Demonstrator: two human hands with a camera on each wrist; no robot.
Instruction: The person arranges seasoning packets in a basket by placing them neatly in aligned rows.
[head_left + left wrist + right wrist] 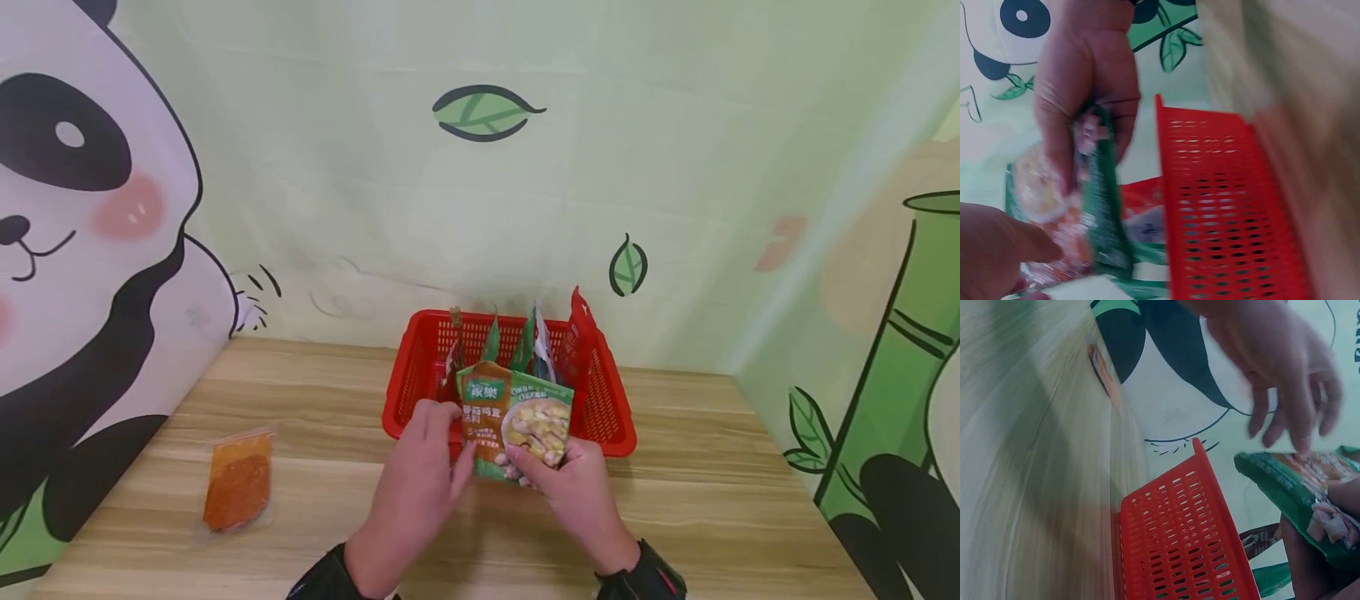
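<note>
A green and brown soup packet [487, 417], printed with a bowl of food, is held in front of the red basket's near side. My right hand [581, 496] pinches its lower right part, thumb on the printed face. My left hand [420, 479] is at the packet's left edge; in the right wrist view that hand [1285, 369] has loosely extended fingers, one fingertip at or close to the packet's edge. Behind the packet stands the red perforated basket [617, 417], holding several upright packets, among them a red packet [579, 337] at the right.
A clear bag of orange-red seasoning [238, 483] lies on the wooden table [322, 417], left of the hands. Behind the table hangs a pale green backdrop [337, 167] with panda and leaf drawings.
</note>
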